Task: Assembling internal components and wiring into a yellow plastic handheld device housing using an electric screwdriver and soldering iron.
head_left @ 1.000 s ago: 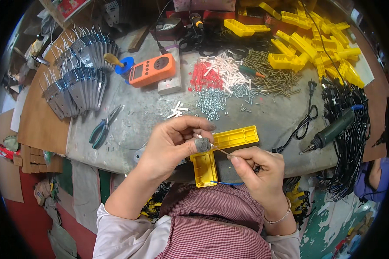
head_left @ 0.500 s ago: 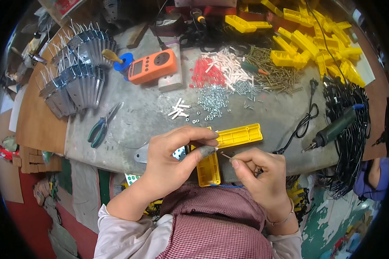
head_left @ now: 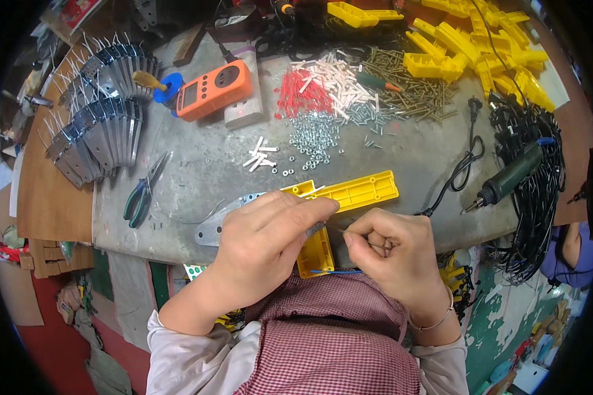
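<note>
**Casing (head_left: 356, 191) at centre, left hand (head_left: 260, 230) over its corner**

Take the casing as the dial's centre, the wearer at six. It lies on the bench (head_left: 402, 158), one ribbed arm toward two o'clock, the other toward six, near the bench's front edge. The left hand comes in at nine, fingers bent over the corner, so whether the arms are one piece cannot be told. Thumb and forefinger look nearly together; what they have hold of, if anything, is hidden. The right hand sits at four, fingers curled, thumb against forefinger; whether something small is in that pinch cannot be told.

The casing looks like moulded plastic: probably light, stiff and rather slick. Its outer side walls seem the best hold; the thin inner ribs might crack. The blue wire (head_left: 336, 272) across the six o'clock arm looks limp and could snag. The plate (head_left: 209, 233), partly under the left hand at nine, looks stiff and thin-edged.

Nuts (head_left: 313, 138) lie loose at twelve, with red sleeves (head_left: 303, 95) and white sleeves (head_left: 339, 82) beyond. Screws (head_left: 415, 89) spread at one, the yellow pile (head_left: 458, 49) behind them. A cord (head_left: 468, 158) crosses at two, hampering reach to the driver (head_left: 507, 178) just short of three. Pliers (head_left: 138, 201) rest at nine, beyond the plate; the meter (head_left: 214, 92) is between ten and eleven.
</note>
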`<state>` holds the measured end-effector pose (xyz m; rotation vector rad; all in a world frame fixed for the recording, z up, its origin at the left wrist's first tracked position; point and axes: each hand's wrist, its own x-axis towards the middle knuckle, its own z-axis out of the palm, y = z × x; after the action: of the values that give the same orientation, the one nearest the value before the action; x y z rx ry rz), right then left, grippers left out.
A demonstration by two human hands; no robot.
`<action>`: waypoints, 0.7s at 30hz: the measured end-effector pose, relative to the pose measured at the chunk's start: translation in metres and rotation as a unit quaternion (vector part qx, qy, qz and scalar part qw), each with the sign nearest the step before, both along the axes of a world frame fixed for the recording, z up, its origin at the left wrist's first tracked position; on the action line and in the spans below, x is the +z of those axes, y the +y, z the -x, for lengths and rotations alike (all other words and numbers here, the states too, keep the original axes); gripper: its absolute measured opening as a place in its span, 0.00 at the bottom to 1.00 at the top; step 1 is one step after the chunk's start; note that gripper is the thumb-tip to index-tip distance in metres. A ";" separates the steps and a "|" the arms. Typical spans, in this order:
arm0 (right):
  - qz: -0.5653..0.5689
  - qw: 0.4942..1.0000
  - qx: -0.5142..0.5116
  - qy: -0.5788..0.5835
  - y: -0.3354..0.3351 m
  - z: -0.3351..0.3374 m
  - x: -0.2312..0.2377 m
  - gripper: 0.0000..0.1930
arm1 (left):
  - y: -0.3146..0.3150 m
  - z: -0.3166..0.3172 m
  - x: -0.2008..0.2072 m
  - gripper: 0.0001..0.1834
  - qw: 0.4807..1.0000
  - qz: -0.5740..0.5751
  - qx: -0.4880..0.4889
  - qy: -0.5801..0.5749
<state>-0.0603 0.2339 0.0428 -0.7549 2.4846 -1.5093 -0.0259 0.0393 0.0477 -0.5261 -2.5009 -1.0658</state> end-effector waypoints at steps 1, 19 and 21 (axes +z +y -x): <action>-0.002 1.000 -0.005 -0.010 0.000 0.000 0.001 0.04 | 0.000 0.000 -0.001 0.21 1.000 0.013 -0.001 0.010; 0.117 0.992 0.023 -0.043 0.008 -0.004 -0.003 0.03 | -0.003 -0.012 -0.016 0.13 0.943 -0.298 0.023 -0.148; 0.114 0.992 0.002 -0.054 0.009 -0.006 0.000 0.03 | -0.004 -0.012 -0.017 0.12 0.960 -0.248 -0.001 -0.127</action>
<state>-0.0544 0.2431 0.0432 -0.6889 2.2580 -1.8030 -0.0135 0.0350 0.0308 -0.2521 -2.2977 -1.7835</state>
